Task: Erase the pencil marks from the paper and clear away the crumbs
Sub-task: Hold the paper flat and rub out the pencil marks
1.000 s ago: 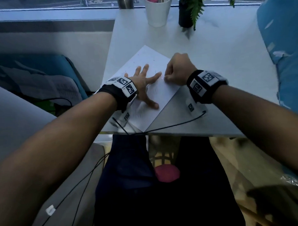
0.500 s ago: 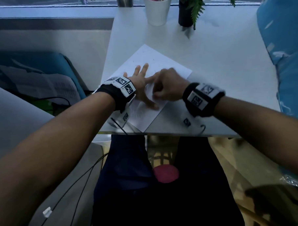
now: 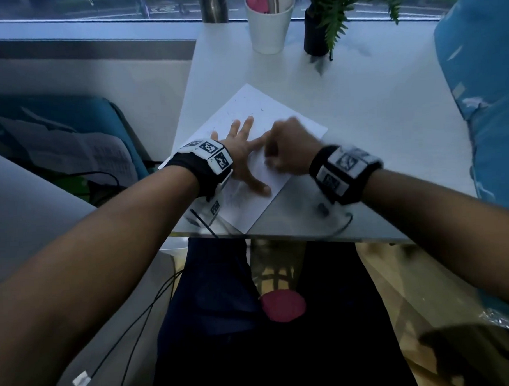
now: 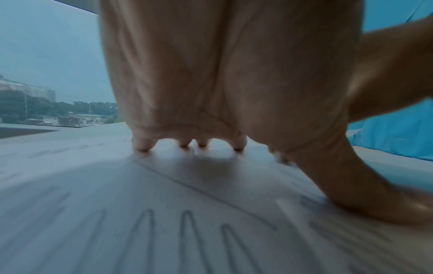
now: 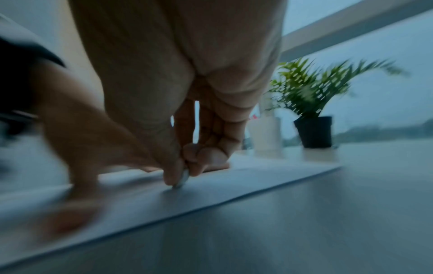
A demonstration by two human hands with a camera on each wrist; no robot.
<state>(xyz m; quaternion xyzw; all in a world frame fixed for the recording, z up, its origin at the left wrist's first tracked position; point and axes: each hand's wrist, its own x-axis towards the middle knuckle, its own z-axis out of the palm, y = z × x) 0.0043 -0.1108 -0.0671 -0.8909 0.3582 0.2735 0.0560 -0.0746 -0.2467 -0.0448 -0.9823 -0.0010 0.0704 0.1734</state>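
A white sheet of paper [image 3: 254, 105] lies skewed on the white table [image 3: 375, 123] near its front edge. Zigzag pencil marks [image 4: 187, 239] run across the part of the paper [image 4: 70, 213] nearest me. My left hand [image 3: 242, 152] presses flat on the sheet with fingers spread. Just right of it, my right hand [image 3: 289, 150] is curled and blurred. In the right wrist view its thumb and fingers pinch a small pale eraser [image 5: 182, 178] whose tip touches the paper [image 5: 234, 183].
A white cup [image 3: 269, 26] holding pens and a small potted plant [image 3: 319, 35] stand at the table's far edge by the window. A blue cushion [image 3: 488, 109] borders the table's right side. Cables hang off the front edge [image 3: 307, 238].
My right hand slid left and towards me across the paper to my left hand's fingers, then back a little to the right. The left hand has stayed flat in place.
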